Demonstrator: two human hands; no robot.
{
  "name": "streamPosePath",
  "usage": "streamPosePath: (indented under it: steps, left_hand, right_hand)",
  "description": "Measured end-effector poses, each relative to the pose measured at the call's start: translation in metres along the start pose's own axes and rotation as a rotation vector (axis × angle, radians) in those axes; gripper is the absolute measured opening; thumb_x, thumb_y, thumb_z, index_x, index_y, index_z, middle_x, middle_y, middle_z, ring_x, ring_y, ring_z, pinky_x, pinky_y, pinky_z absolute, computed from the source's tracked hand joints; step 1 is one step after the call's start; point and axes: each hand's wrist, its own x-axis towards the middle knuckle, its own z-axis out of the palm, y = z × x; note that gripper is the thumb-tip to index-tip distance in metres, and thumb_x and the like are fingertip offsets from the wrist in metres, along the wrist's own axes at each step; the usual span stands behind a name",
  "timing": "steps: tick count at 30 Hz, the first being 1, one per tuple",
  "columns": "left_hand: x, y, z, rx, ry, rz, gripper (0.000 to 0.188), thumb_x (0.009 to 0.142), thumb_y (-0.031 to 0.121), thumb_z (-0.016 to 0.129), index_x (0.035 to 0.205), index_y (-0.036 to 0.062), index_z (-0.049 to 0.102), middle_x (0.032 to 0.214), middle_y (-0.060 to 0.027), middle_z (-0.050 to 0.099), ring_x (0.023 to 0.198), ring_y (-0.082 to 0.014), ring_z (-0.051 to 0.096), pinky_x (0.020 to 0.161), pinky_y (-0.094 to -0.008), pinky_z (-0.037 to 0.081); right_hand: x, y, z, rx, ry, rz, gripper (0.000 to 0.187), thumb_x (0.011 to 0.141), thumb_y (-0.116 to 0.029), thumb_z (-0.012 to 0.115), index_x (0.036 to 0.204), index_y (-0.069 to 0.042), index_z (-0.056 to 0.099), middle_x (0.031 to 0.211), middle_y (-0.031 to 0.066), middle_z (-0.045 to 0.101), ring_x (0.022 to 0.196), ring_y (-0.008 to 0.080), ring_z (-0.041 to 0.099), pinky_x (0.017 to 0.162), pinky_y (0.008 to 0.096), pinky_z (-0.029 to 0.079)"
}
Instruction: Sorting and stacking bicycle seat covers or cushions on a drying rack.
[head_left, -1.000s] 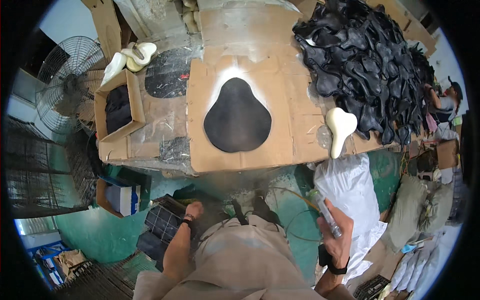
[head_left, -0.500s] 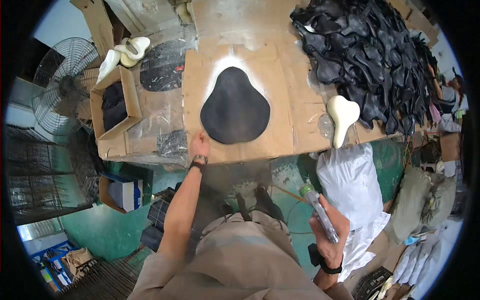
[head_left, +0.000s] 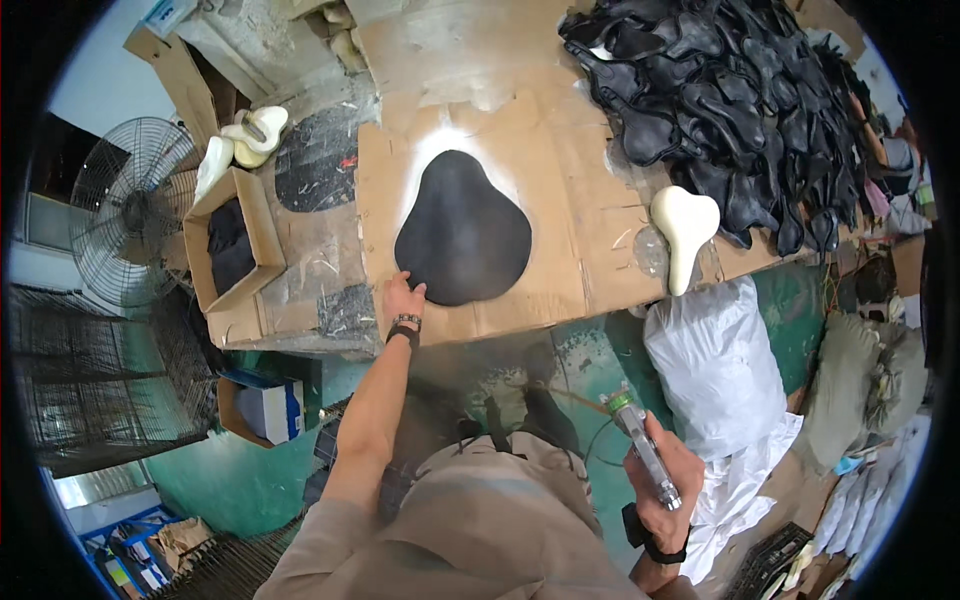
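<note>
A black, pear-shaped saddle cover sheet (head_left: 463, 228) lies flat on the cardboard-covered table, its narrow end away from me. White overspray (head_left: 452, 137) rims that end on the cardboard. My left hand (head_left: 403, 302) is at the sheet's near left edge, thumb and fingers apart, fingertips touching or just beside the edge. Low on the right, clear of the table, my right hand (head_left: 668, 478) is wrapped round a metal spray gun (head_left: 640, 450) with a green ring near its front end. A cream saddle-shaped foam pad (head_left: 685, 230) rests near the table's right front edge.
Black saddle covers (head_left: 700, 100) lie heaped at the far right. On the left stand a cardboard box (head_left: 262, 235) with black pieces, cream foam pads (head_left: 255, 135) and a large fan (head_left: 135, 210). A white sack (head_left: 715, 345) sits on the floor below the table's right side.
My left hand's fingers have uncurled and reached to the sheet's edge. The view has shifted slightly. My right hand still holds the spray gun at about the same place.
</note>
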Motion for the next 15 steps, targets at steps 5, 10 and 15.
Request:
streamPosePath:
  steps: [5, 10, 15]
  left_hand:
    - [0.000, 0.015, -0.005, 0.115, -0.016, -0.024, 0.047, 0.072, 0.016, 0.083, 0.117, 0.0151, 0.068, 0.106, -0.0141, 0.066, 0.100, -0.0342, 0.065, 0.087, -0.0438, 0.053]
    - [-0.003, 0.024, 0.005, -0.116, -0.004, -0.073, 0.039, 0.074, 0.012, 0.080, 0.112, 0.0104, 0.068, 0.099, -0.0111, 0.066, 0.092, -0.0303, 0.067, 0.085, -0.0422, 0.054]
    - [0.027, 0.017, 0.016, -1.256, -0.023, -0.694, 0.031, 0.077, 0.002, 0.068, 0.108, 0.0054, 0.065, 0.099, -0.0105, 0.064, 0.094, -0.0271, 0.065, 0.089, -0.0465, 0.052]
  right_hand:
    - [0.000, 0.007, -0.009, 0.016, 0.010, 0.007, 0.061, 0.067, 0.011, 0.072, 0.127, 0.003, 0.063, 0.092, 0.0207, 0.069, 0.080, 0.0333, 0.069, 0.074, 0.0338, 0.052]
    - [-0.012, 0.017, -0.013, -0.067, 0.032, 0.115, 0.052, 0.070, 0.003, 0.068, 0.122, 0.003, 0.066, 0.085, 0.0150, 0.069, 0.073, 0.0272, 0.066, 0.073, 0.0333, 0.050]
    - [-0.010, 0.018, -0.007, -0.011, 0.027, 0.059, 0.053, 0.074, 0.001, 0.068, 0.126, 0.002, 0.064, 0.088, 0.0137, 0.070, 0.076, 0.0263, 0.067, 0.074, 0.0328, 0.051]
